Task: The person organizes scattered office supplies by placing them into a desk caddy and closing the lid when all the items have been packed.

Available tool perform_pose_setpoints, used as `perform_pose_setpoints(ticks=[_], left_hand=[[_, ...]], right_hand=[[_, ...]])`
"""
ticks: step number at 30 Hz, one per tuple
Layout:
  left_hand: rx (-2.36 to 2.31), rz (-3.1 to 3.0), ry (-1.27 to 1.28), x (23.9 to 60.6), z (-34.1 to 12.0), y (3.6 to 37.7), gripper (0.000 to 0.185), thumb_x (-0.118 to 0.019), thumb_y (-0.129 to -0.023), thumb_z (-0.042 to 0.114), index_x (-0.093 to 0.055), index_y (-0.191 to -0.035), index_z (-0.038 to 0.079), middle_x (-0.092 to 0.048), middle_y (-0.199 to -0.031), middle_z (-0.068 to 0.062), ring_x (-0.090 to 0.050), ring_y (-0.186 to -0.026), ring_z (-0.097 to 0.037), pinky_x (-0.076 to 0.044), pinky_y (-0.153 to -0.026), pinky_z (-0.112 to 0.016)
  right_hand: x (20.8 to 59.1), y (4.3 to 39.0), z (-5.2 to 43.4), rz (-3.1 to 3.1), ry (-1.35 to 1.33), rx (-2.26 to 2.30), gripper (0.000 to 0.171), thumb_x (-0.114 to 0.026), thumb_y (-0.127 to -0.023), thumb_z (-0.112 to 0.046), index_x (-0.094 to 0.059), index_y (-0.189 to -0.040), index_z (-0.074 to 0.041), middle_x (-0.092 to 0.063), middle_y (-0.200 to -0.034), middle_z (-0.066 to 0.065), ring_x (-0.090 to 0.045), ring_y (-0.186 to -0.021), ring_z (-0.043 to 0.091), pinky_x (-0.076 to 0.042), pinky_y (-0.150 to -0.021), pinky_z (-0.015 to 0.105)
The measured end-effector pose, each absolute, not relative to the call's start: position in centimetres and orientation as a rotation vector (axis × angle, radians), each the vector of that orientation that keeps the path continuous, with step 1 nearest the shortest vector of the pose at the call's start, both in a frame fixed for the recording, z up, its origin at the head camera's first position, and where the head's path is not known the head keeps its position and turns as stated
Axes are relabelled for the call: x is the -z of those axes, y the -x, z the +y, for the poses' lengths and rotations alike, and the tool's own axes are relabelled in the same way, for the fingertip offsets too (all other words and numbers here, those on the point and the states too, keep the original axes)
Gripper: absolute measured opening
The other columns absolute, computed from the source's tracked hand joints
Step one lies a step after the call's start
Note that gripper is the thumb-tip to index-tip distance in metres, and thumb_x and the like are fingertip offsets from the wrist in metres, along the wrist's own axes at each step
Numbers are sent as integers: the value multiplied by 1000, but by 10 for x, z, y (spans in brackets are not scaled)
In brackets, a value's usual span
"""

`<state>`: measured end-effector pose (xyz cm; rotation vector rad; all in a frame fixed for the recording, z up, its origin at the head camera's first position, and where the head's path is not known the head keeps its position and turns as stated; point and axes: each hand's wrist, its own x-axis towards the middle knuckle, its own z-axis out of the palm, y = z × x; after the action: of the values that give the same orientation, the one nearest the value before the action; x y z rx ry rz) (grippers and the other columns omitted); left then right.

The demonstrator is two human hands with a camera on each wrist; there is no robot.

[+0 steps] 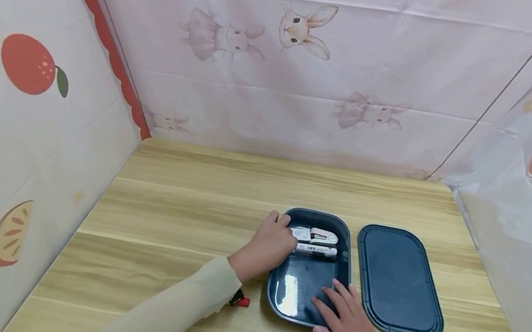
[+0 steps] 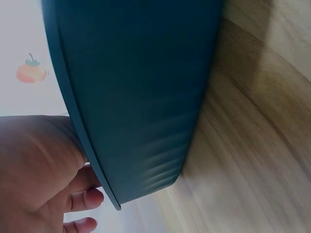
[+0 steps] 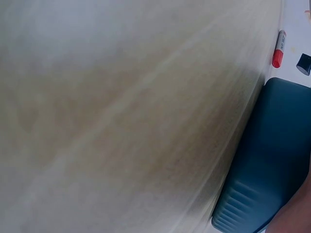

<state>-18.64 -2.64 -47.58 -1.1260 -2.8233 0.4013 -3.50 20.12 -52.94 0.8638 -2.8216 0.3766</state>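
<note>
A dark blue rectangular box (image 1: 305, 286) stands on the table. Inside its far half lie a white mini stapler (image 1: 324, 236), a small white block (image 1: 301, 234) and a white whiteboard marker (image 1: 316, 250) side by side. Reaching over the left rim, my left hand (image 1: 268, 249) bends its fingers down at the left ends of the block and marker. The wall hides its thumb and index finger in the left wrist view, so I cannot tell whether it pinches the marker. My right hand (image 1: 345, 324) rests across the near right rim, fingers spread and fairly straight.
To the right of the box lies its flat blue lid (image 1: 401, 281). A red-ended marker (image 3: 278, 50) and a black-ended one (image 3: 304, 64) lie left of the box, partly hidden under my left sleeve (image 1: 189, 298) in the head view. Printed cloth walls (image 1: 273, 115) enclose the table.
</note>
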Motion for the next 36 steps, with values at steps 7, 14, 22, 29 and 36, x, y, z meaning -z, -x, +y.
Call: perform_pose_setpoints(ticks=[7,14,22,29,36], left_hand=[[-345,-2819,1119,474,-25,186,20,-68,-96,44,-79,-103,28,-75,-94,7,-43,-85,-19,-32,-75,-34],[-336,-2829,1085,475,-24,184,32,-65,-95,52,-76,-113,28,-73,-105,5,-45,-91,-20,-39,-81,-35],[-336,-2813,1071,473,-25,183,41,-59,-96,58,-73,-119,27,-71,-111,4,-47,-95,-20,-41,-85,-38],[-259,-2776,1060,474,-27,182,59,-49,-97,67,-59,-140,29,-62,-135,2,-53,-116,-21,-44,-101,-43],[-155,-2780,1069,472,-29,180,70,-36,-96,75,-47,-150,31,-53,-148,1,-48,-131,-21,-40,-109,-45]], right_hand=[[528,35,201,-2834,-854,-391,42,-52,-103,-46,-62,-138,-25,-52,-148,3,-29,-149,25,9,-125,32],[526,34,201,-2896,-842,-403,44,-48,-104,-49,-61,-139,-26,-50,-150,2,-25,-151,24,11,-125,32],[524,34,200,-2933,-829,-404,45,-45,-105,-51,-60,-140,-28,-49,-152,1,-24,-152,23,12,-124,31],[526,35,200,-2880,-855,-368,44,-48,-104,-49,-60,-139,-27,-50,-150,1,-26,-151,24,11,-125,32],[528,34,201,-2861,-859,-364,43,-50,-104,-48,-61,-139,-26,-50,-149,2,-26,-150,24,11,-125,32]])
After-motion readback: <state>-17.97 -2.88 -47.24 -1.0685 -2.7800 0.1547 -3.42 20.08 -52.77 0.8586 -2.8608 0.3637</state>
